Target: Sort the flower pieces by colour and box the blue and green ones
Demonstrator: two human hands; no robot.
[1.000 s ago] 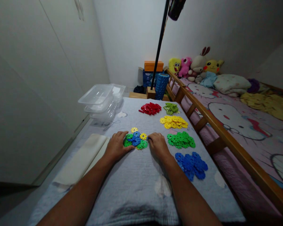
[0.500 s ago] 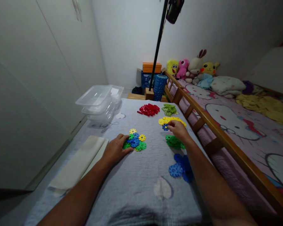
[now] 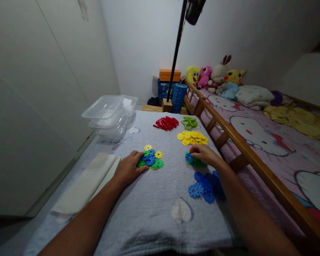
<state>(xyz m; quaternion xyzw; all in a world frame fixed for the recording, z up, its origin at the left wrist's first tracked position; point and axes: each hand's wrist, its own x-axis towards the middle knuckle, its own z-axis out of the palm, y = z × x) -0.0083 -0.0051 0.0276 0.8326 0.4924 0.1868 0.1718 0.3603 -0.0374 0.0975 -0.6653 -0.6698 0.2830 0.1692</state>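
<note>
On the cloth-covered table, my left hand (image 3: 128, 168) lies with thumb and fingers apart at the left side of a mixed heap of blue, green and yellow snowflake discs (image 3: 150, 160). Its fingertips touch the edge of that heap. My right hand (image 3: 206, 155) pinches a blue snowflake disc (image 3: 188, 157) just above the pile of green discs (image 3: 198, 164), hiding part of it. Behind that hand is a spread of yellow discs (image 3: 193, 138). Closer to me lies a pile of blue discs (image 3: 206, 185), its right side partly covered by my forearm.
Red pieces (image 3: 166, 123) and light green pieces (image 3: 189, 123) lie at the table's far end. Stacked clear plastic boxes (image 3: 104, 108) and a folded cream cloth (image 3: 86, 183) are on the left. A wooden bed rail (image 3: 229, 135) runs along the right, beside a black pole (image 3: 176, 53).
My right hand has moved toward me with the blue disc, from the yellow discs to over the green pile. My left hand stays at the mixed heap. The view has shifted slightly.
</note>
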